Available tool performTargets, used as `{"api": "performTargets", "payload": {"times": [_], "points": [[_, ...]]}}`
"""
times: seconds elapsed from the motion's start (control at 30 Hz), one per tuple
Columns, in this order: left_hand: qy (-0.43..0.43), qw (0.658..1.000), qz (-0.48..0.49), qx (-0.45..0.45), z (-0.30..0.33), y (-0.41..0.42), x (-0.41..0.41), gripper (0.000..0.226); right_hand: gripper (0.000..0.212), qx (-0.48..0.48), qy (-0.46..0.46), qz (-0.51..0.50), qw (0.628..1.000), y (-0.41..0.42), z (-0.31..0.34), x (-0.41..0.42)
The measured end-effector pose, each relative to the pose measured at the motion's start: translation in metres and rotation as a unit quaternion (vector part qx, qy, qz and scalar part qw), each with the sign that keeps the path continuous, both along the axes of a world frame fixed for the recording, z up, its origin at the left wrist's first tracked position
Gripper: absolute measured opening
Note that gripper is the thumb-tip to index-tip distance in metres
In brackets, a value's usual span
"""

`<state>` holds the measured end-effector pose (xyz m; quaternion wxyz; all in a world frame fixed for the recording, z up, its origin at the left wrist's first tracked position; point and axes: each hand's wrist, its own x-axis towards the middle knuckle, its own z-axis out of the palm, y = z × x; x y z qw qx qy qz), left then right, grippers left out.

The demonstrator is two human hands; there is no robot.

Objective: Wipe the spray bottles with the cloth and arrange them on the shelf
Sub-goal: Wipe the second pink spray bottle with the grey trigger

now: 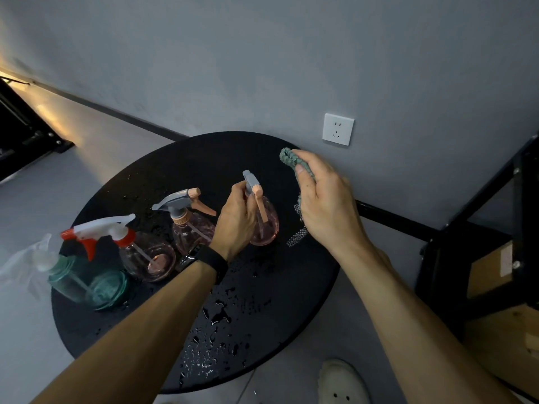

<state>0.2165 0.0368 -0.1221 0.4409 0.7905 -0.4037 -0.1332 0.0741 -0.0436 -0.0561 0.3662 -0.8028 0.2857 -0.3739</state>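
Head view: unlabelled pink spray bottle [264, 225]

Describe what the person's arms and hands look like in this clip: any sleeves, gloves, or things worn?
Both forearms are bare, with no sleeves in view and no gloves. The left hand has a black band, like a watch or fitness tracker, round its wrist. The right hand wears nothing visible: no rings, band or markings.
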Motion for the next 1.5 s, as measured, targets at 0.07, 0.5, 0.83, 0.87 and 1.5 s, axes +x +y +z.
{"api": "performTargets", "payload": {"times": [0.07,0.5,0.83,0.87,1.5], "points": [[-0.01,1.0,0.003,0.002,0.0,0.001,0.001,0.033,0.032,-0.001,0.003,0.001,1.0,0.001,0.0,0.0],[-0.025,0.999,0.02,0.023,0.007,0.01,0.0,0.042,0.032,-0.001,0.008,-0.008,1.0,-0.004,-0.001,-0.005],[-0.064,0.994,0.084,0.025,0.031,0.04,-0.025,0.046,0.033,0.006,0.004,-0.019,1.0,-0.004,0.005,-0.008],[-0.073,0.993,0.092,0.007,0.035,0.043,-0.031,0.043,0.033,0.004,0.003,-0.02,1.0,-0.004,0.006,-0.007],[0.283,0.94,0.015,-0.19,0.094,0.088,-0.052,0.032,0.045,-0.14,0.026,0.176,0.974,0.078,-0.001,0.032]]}}
